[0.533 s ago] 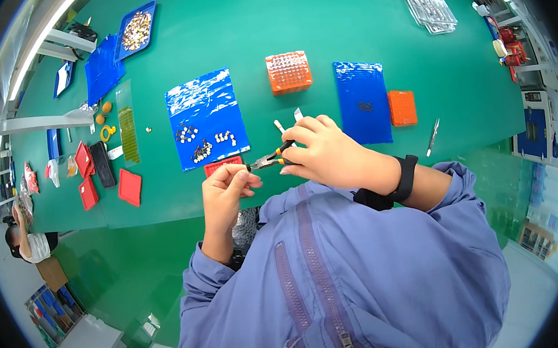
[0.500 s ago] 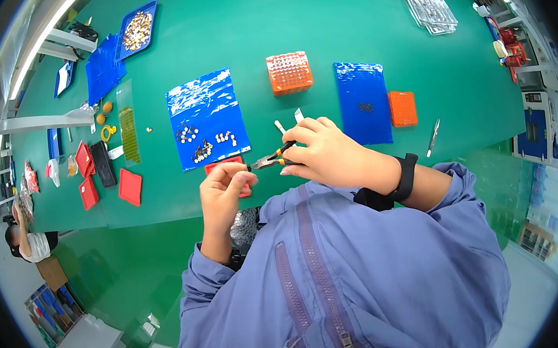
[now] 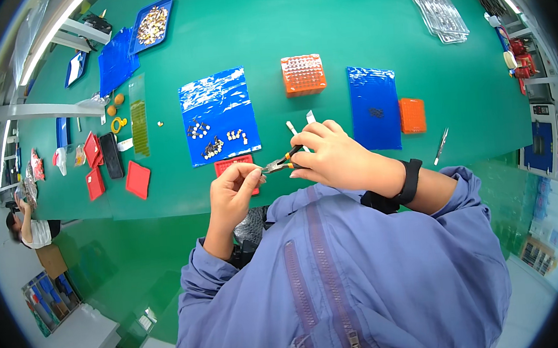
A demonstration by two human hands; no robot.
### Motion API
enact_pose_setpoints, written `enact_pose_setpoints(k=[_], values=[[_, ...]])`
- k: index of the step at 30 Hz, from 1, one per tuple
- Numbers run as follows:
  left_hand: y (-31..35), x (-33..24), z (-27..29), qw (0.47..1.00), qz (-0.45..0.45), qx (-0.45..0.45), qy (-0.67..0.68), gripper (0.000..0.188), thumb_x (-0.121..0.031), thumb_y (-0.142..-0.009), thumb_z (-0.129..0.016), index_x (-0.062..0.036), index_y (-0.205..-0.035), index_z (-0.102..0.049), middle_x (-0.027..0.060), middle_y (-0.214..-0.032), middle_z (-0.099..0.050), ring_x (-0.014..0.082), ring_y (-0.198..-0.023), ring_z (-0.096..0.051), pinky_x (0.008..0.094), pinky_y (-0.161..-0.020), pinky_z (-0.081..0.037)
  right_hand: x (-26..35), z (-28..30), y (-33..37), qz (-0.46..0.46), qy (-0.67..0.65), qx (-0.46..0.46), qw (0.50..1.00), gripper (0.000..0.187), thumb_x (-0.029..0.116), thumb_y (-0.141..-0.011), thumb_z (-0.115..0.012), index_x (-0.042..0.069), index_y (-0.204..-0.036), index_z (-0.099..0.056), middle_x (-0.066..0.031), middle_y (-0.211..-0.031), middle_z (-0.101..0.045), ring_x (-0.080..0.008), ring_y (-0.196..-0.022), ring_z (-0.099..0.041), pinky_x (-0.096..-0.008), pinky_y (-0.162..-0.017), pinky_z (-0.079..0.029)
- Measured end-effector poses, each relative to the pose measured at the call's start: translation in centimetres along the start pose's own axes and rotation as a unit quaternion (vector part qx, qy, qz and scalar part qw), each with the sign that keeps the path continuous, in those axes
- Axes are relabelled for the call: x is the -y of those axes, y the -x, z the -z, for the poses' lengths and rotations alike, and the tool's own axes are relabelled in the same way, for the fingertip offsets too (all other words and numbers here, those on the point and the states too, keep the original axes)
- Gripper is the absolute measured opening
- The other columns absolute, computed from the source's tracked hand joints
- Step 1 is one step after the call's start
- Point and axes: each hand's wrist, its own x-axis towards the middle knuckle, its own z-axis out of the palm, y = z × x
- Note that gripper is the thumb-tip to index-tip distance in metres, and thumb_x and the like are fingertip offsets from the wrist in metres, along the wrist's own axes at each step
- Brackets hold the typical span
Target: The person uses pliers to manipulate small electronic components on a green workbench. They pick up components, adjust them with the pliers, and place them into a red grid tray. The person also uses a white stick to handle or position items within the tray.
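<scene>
Just above the near edge of the green desk [image 3: 347,33], your two hands meet over a small red tray [image 3: 230,164]. Your right hand [image 3: 339,157] is closed around the orange-and-black handles of a pair of small pliers [image 3: 283,163], whose nose points left toward your other hand. Your left hand [image 3: 232,193] is pinched shut, thumb against forefinger, right at the tip of the pliers; whatever small part it holds is too tiny to make out.

By the look of it, you are in the middle of working one small piece with the pliers, held up off the desk rather than resting on it. More pieces of what seems the same kind lie in loose clusters on the blue plastic sheet [image 3: 218,97] just beyond the red tray.

The next move calls for a steady pinch in the left hand and a light, exact squeeze on the handles, since the nose sits so close to your fingertips.

An orange grid rack [image 3: 303,74] stands behind, a second blue sheet [image 3: 373,96] lies to its right with a small orange box [image 3: 412,114] touching its edge, and tweezers [image 3: 441,145] rest near the desk's front edge, well apart from your hands.
</scene>
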Motion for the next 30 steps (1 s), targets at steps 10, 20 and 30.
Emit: enact_pose_setpoints(k=[10, 20, 30], values=[[-0.1, -1.2, 0.6, 0.914, -0.28, 0.004, -0.295, 0.027, 0.005, -0.075, -0.063, -0.0034, -0.1, -0.062, 0.0102, -0.097, -0.061, 0.0168, -0.077, -0.062, 0.0277, -0.068, -0.051, -1.0, -0.5, -0.9, -0.12, -0.333, 0.154, 0.922, 0.034, 0.032, -0.083, -0.059, -0.002, -0.084, -0.063, -0.0146, -0.086, -0.059, -0.0286, -0.082, -0.056, -0.0375, -0.074, -0.044], [0.0, 0.4, 0.6, 0.935, -0.261, -0.03, -0.237, 0.033, 0.0, -0.071, -0.07, -0.0022, -0.103, -0.06, 0.0084, -0.079, -0.064, 0.0152, -0.066, -0.062, 0.0259, -0.061, -0.051, -0.9, -0.9, -1.0, -0.132, -0.356, 0.221, 0.898, 0.037, 0.033, -0.085, -0.057, -0.004, -0.083, -0.061, -0.0171, -0.081, -0.057, -0.0298, -0.077, -0.056, -0.0376, -0.071, -0.044], [0.1, 0.3, 0.9, 0.975, -0.14, 0.014, -0.169, 0.015, 0.0, -0.078, -0.063, -0.0003, -0.093, -0.062, 0.0056, -0.074, -0.065, 0.0108, -0.065, -0.062, 0.022, -0.057, -0.049, -1.4, -1.8, -0.4, -0.165, -0.401, 0.195, 0.88, 0.037, 0.033, -0.085, -0.057, -0.003, -0.083, -0.062, -0.0102, -0.07, -0.054, -0.0191, -0.067, -0.052, -0.0336, -0.062, -0.042]])
